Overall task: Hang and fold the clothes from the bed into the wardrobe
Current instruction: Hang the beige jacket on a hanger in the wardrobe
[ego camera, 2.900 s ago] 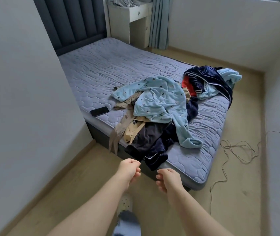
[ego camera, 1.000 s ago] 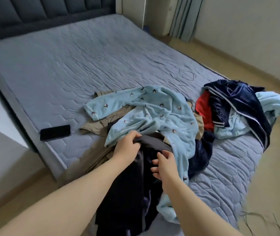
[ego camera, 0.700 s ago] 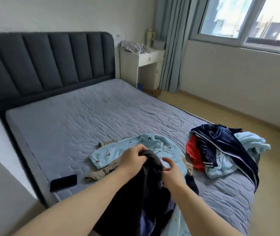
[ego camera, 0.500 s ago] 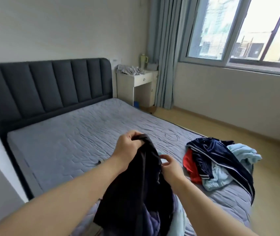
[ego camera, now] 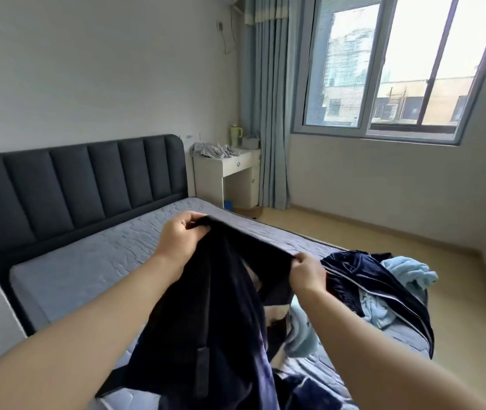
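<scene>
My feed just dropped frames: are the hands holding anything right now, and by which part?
One dark garment, by its top edge: the left hand grips one end, the right hand pinches the other; the rest hangs.

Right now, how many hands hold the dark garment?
2. The left hand grips the dark garment above the mattress; the right hand pinches its edge beside the navy striped garment.

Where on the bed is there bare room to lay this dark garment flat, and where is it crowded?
Widest bare patch: the grey mattress between the headboard and the left hand. A narrower strip runs behind the dark garment toward the white desk. Crowded: past the right hand, where the navy striped garment and light blue clothes pile up.
</scene>
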`<act>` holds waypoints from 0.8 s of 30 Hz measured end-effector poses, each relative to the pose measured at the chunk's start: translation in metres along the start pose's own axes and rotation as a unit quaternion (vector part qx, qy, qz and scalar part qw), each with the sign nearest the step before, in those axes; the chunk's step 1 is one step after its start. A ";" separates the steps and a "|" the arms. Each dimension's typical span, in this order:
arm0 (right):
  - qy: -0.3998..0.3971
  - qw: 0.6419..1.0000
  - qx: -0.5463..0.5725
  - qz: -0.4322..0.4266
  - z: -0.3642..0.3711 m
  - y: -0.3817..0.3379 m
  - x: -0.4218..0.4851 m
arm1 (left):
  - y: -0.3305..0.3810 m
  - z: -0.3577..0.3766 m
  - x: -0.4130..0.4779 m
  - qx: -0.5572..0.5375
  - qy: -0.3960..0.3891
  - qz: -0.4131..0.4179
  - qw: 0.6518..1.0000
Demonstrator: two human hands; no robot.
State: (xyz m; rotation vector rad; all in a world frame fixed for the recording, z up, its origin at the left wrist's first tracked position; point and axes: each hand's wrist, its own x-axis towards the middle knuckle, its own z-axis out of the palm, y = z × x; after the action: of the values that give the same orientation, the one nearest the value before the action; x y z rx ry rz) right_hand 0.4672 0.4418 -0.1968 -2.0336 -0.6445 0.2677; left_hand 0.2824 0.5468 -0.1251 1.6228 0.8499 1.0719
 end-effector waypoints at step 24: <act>-0.241 0.918 0.249 -0.195 -0.014 -0.067 -0.034 | 0.012 0.036 0.005 -0.304 0.086 -0.155 0.936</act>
State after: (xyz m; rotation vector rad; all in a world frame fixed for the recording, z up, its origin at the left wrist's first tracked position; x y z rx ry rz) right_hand 0.4229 0.4404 -0.1345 -1.3144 -1.1386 0.6336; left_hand 0.3178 0.5361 -0.1174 0.8572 0.7539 1.1163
